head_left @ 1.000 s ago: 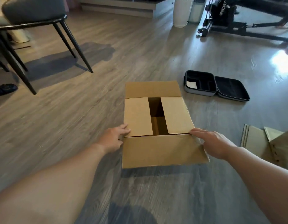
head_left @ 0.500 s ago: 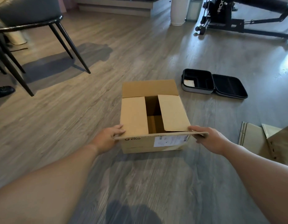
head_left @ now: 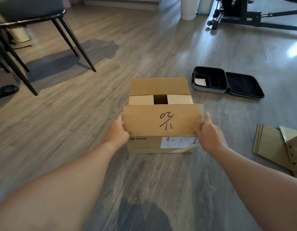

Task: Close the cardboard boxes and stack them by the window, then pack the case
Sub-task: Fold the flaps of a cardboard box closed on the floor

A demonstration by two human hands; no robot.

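Observation:
A brown cardboard box [head_left: 149, 145] marked PICO stands on the wooden floor in the middle. Its two side flaps lie folded in and its far flap [head_left: 159, 86] stands up. The near flap [head_left: 162, 120], with "02/11" handwritten on it, is raised over the opening. My left hand [head_left: 117, 131] grips that flap's left edge and my right hand [head_left: 208, 133] grips its right edge. An open black case [head_left: 227, 82] with a grey shell lies on the floor to the right behind the box.
Flattened cardboard pieces [head_left: 277, 145] lie at the right edge. A dark chair [head_left: 27, 17] stands at the back left with a black shoe [head_left: 6, 90] near it. A white pot [head_left: 189, 7] and black exercise equipment [head_left: 254, 12] are at the back right.
The near flap has swung up from hanging outward to standing over the opening, showing its handwritten side. Both hands moved with it along its edges.

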